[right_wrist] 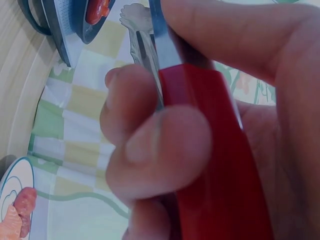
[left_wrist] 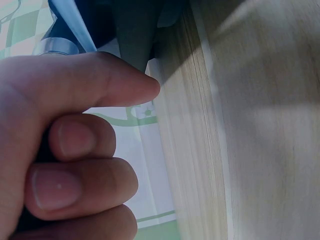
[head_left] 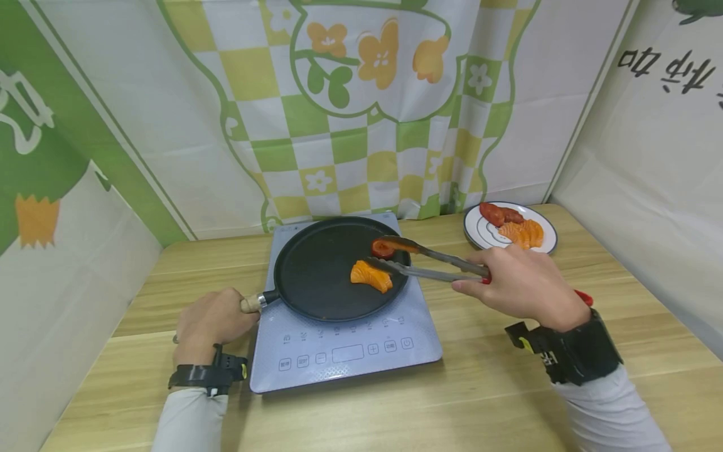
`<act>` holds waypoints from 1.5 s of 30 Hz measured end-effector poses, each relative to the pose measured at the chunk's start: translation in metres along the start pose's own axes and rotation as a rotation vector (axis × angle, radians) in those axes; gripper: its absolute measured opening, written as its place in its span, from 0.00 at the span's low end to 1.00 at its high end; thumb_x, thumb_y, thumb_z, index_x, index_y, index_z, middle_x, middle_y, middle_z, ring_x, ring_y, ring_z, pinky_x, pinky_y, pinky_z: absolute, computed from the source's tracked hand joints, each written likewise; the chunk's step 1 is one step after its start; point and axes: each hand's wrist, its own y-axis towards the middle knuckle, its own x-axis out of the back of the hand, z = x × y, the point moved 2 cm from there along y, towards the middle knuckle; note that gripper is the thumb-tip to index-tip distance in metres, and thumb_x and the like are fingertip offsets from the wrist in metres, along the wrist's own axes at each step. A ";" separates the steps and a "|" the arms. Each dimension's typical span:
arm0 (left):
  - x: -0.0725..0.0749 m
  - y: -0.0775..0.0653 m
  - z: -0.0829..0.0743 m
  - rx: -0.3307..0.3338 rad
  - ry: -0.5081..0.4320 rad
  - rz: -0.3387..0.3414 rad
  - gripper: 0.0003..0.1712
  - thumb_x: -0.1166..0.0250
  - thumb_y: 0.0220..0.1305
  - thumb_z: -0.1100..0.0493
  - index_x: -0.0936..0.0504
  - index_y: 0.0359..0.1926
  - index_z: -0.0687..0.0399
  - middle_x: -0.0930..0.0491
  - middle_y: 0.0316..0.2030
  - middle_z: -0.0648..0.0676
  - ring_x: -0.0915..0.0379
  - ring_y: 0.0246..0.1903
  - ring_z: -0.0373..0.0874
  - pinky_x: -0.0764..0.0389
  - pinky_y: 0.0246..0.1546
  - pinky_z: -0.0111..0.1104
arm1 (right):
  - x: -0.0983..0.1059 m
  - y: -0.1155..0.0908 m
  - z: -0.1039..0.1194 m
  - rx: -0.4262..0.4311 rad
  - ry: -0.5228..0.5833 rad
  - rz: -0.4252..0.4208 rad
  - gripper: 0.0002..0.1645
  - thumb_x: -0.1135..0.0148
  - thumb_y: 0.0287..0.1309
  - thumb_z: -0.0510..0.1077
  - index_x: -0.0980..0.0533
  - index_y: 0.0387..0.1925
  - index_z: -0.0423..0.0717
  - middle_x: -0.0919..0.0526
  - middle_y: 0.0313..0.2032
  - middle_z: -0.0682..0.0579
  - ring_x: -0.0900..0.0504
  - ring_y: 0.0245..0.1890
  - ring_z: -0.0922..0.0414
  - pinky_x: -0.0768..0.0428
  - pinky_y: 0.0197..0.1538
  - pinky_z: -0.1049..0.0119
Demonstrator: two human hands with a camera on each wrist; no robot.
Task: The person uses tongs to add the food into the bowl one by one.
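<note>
My left hand (head_left: 211,320) grips the wooden handle (head_left: 251,304) of a flat black frying pan (head_left: 322,270); in the left wrist view its fingers (left_wrist: 85,185) are curled round it. My right hand (head_left: 519,282) holds metal tongs (head_left: 432,273) with a red handle (right_wrist: 212,150), and the two arms of the tongs stand apart over the right side of the pan. A red sausage piece (head_left: 382,250) is at the tip of the upper arm. An orange salmon slice (head_left: 369,277) lies in the pan by the lower arm's tip.
Under the pan is a pale induction cooker (head_left: 347,370) with touch keys along its front. A white plate (head_left: 479,236) with sausages (head_left: 497,215) and salmon slices (head_left: 522,233) stands at the back right of the wooden table (head_left: 395,408). A patterned curtain (head_left: 350,150) hangs behind.
</note>
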 end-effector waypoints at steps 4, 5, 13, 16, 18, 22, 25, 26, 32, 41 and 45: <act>0.000 0.001 0.000 0.001 0.001 0.001 0.21 0.45 0.57 0.43 0.34 0.17 0.49 0.32 0.17 0.51 0.35 0.21 0.46 0.37 0.19 0.40 | 0.000 0.001 -0.002 -0.013 -0.004 0.006 0.26 0.45 0.54 0.73 0.23 0.42 0.61 0.32 0.16 0.62 0.32 0.18 0.61 0.37 0.20 0.61; 0.000 0.001 0.001 0.002 0.002 0.001 0.21 0.45 0.58 0.42 0.34 0.17 0.49 0.32 0.17 0.51 0.35 0.21 0.46 0.37 0.19 0.40 | 0.000 0.001 -0.002 -0.015 -0.005 0.007 0.27 0.45 0.54 0.73 0.23 0.43 0.61 0.32 0.16 0.62 0.32 0.19 0.61 0.37 0.20 0.61; -0.001 0.000 0.000 0.006 0.000 0.001 0.21 0.46 0.58 0.42 0.34 0.17 0.49 0.33 0.18 0.51 0.35 0.21 0.47 0.37 0.19 0.40 | -0.001 0.002 -0.005 -0.034 0.000 0.004 0.29 0.45 0.54 0.73 0.23 0.46 0.60 0.33 0.16 0.61 0.33 0.19 0.61 0.37 0.21 0.61; -0.001 0.000 0.000 0.006 -0.002 0.002 0.21 0.45 0.58 0.42 0.34 0.17 0.49 0.33 0.18 0.51 0.35 0.21 0.47 0.37 0.19 0.40 | 0.000 0.001 -0.007 -0.042 -0.004 0.003 0.28 0.44 0.54 0.72 0.23 0.47 0.59 0.32 0.17 0.61 0.32 0.21 0.61 0.37 0.21 0.61; -0.001 0.000 0.000 0.007 -0.002 0.002 0.21 0.46 0.58 0.42 0.34 0.17 0.49 0.33 0.18 0.51 0.35 0.21 0.47 0.37 0.19 0.40 | 0.000 0.002 -0.008 -0.048 -0.009 0.004 0.29 0.44 0.55 0.72 0.23 0.47 0.58 0.30 0.19 0.62 0.31 0.21 0.61 0.36 0.22 0.61; -0.001 0.000 0.000 0.012 -0.001 0.005 0.21 0.46 0.59 0.42 0.34 0.17 0.49 0.32 0.18 0.52 0.35 0.21 0.47 0.37 0.19 0.40 | 0.000 0.002 -0.011 -0.058 -0.011 0.007 0.29 0.44 0.55 0.71 0.23 0.47 0.57 0.30 0.19 0.62 0.30 0.20 0.61 0.36 0.22 0.61; -0.001 0.000 0.000 0.013 -0.002 0.005 0.22 0.46 0.59 0.42 0.34 0.17 0.49 0.33 0.18 0.52 0.35 0.21 0.47 0.37 0.18 0.40 | -0.001 0.003 -0.013 -0.064 -0.015 0.006 0.27 0.45 0.55 0.72 0.23 0.42 0.57 0.33 0.17 0.61 0.32 0.19 0.60 0.37 0.21 0.61; -0.001 0.000 0.000 0.013 -0.002 0.003 0.22 0.46 0.59 0.42 0.34 0.17 0.49 0.33 0.18 0.52 0.35 0.21 0.47 0.37 0.18 0.40 | -0.001 0.003 -0.014 -0.064 -0.018 0.005 0.27 0.46 0.54 0.73 0.24 0.40 0.58 0.34 0.16 0.61 0.33 0.18 0.60 0.38 0.20 0.61; -0.001 0.000 0.000 0.003 -0.001 -0.008 0.22 0.47 0.59 0.42 0.34 0.16 0.49 0.34 0.16 0.51 0.36 0.20 0.46 0.38 0.18 0.40 | -0.004 0.006 -0.018 -0.073 -0.023 0.010 0.29 0.47 0.54 0.75 0.23 0.41 0.58 0.37 0.16 0.61 0.34 0.18 0.60 0.39 0.20 0.61; -0.002 0.000 0.001 0.006 -0.003 -0.011 0.21 0.45 0.58 0.42 0.34 0.17 0.49 0.34 0.16 0.51 0.36 0.20 0.46 0.38 0.18 0.39 | -0.003 0.006 -0.025 -0.077 -0.023 0.014 0.37 0.49 0.53 0.77 0.23 0.48 0.54 0.31 0.18 0.60 0.31 0.20 0.60 0.36 0.21 0.61; -0.002 0.000 0.001 0.007 -0.003 -0.013 0.21 0.45 0.58 0.42 0.34 0.17 0.49 0.35 0.16 0.51 0.36 0.19 0.46 0.39 0.18 0.39 | -0.003 0.006 -0.028 -0.075 -0.026 0.013 0.37 0.48 0.53 0.76 0.24 0.49 0.53 0.30 0.18 0.62 0.30 0.21 0.60 0.36 0.21 0.61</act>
